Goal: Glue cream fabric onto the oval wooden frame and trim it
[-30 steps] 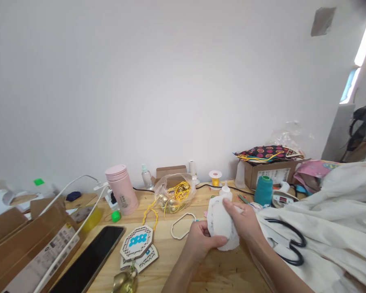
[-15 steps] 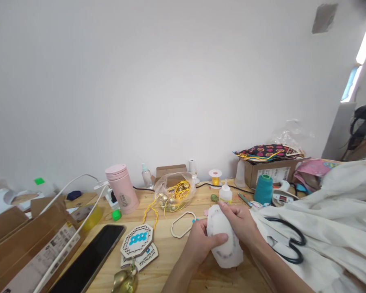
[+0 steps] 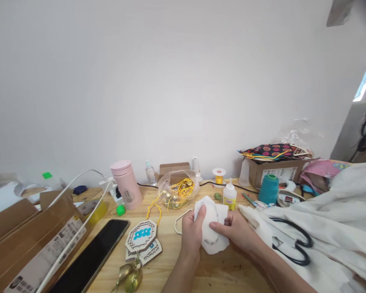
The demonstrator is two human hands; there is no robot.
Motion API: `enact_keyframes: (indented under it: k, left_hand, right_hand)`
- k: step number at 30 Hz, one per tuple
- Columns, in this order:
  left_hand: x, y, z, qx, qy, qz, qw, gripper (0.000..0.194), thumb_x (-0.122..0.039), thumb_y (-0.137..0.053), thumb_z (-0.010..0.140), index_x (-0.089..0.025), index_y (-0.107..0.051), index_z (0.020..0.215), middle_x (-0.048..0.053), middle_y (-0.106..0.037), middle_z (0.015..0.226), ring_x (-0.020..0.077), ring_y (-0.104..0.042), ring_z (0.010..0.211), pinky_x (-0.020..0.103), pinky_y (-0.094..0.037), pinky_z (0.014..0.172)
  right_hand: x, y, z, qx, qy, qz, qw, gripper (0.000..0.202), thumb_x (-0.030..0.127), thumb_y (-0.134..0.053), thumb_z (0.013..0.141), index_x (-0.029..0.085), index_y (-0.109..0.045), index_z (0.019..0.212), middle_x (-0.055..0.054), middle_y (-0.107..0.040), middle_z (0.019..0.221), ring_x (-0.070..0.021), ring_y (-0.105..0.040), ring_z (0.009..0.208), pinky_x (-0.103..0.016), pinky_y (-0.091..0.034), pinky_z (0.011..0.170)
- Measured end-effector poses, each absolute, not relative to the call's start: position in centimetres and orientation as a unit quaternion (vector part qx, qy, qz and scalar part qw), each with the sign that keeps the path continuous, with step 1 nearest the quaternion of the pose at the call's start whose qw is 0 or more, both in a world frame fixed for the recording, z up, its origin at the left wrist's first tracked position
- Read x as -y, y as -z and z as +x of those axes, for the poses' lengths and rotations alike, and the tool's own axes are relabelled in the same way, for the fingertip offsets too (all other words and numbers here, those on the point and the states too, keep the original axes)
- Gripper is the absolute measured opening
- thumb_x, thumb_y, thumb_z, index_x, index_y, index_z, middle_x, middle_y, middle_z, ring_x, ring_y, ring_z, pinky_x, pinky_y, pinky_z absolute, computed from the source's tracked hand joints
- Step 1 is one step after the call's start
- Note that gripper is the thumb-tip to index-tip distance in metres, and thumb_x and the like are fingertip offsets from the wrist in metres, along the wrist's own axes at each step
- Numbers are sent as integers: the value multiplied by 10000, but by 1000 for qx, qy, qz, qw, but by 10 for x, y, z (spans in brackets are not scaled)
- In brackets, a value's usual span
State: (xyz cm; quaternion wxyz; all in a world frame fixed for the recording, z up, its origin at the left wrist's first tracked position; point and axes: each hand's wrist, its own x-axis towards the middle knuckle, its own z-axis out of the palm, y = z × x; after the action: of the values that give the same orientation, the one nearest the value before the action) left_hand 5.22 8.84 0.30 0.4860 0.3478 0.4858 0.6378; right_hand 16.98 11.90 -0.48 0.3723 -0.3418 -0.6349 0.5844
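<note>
A piece of white cloth with a faint dark stitched or drawn outline is held up over the table's front middle. My left hand grips its left side, thumb lying on the front face. On the right, my right hand pinches the cloth's right edge, fingers curled behind it. A thin pale oblong frame lies behind my left hand, partly covered by it. Just beyond the cloth stands a white glue bottle with a yellow label.
Left of my hands lie octagonal wooden ornaments with brass bells, and a phone. Farther back are a pink flask, a bag of bells and a teal thread cone. Black-handled scissors rest on white fabric at right.
My left hand has moved up the cloth's left side. My right hand has shifted from its top down to the right edge, which now spreads out to the right. The view has turned slightly left.
</note>
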Motion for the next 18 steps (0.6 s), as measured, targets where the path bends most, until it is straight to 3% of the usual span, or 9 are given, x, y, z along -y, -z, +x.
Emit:
enact_keyframes:
  k: [3, 7, 15, 18]
  left_hand:
    - [-91, -1, 49, -483, -657, 330, 476, 310, -421, -590, 678, -132, -541, 578, -33, -515, 471, 83, -448, 459, 189, -331, 417]
    - [-95, 1, 49, -471, -668, 315, 482, 319, -441, -577, 684, -122, -595, 681, -8, -577, 496, 117, -519, 483, 210, -377, 444]
    - [-95, 1, 46, -441, -684, 317, 487, 393, -470, -523, 718, -107, -638, 817, 66, -670, 674, 183, -616, 672, 260, -464, 592]
    - [-94, -1, 47, -441, -702, 314, 462, 386, -439, -558, 706, -141, -610, 945, 69, -672, 840, 183, -612, 799, 256, -466, 686]
  right_hand:
    - [-118, 10, 169, 667, -554, -358, 348, 272, 375, -613, 644, 138, -577, 515, 21, -513, 472, -93, -409, 430, -192, -284, 398]
    - [-117, 8, 168, 709, -499, -356, 348, 220, 289, -637, 614, 148, -541, 474, 48, -454, 491, -74, -355, 457, -177, -238, 412]
    - [-114, -7, 169, 692, -484, -352, 403, 160, 302, -563, 651, 152, -593, 606, 19, -543, 592, -129, -470, 563, -203, -357, 489]
    - [-116, -9, 172, 704, -353, -428, 443, 161, 277, -506, 670, 166, -540, 559, 38, -472, 504, -111, -414, 483, -205, -304, 447]
